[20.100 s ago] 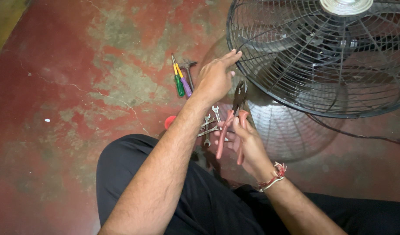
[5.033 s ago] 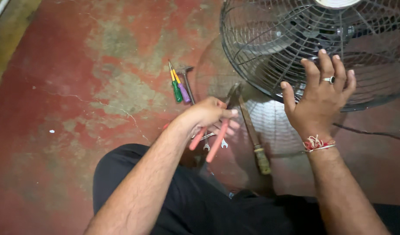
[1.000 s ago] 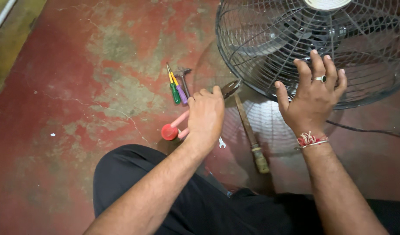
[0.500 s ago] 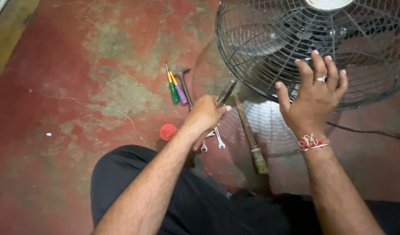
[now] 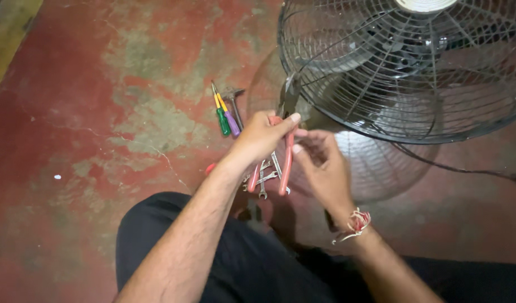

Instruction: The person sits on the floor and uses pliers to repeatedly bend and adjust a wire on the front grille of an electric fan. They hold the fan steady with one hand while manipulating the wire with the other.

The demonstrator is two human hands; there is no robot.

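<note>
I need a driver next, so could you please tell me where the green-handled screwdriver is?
The green-handled screwdriver lies on the red floor, left of centre in the head view, touching the purple-handled screwdriver, just left of the left hand holding the pliers.

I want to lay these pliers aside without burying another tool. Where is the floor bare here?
Bare red floor spreads left of the screwdrivers, out to the yellowish strip at the far left edge. It is crowded around the spanners under the left hand holding the pliers, beside the right hand and the fan guard.
</note>
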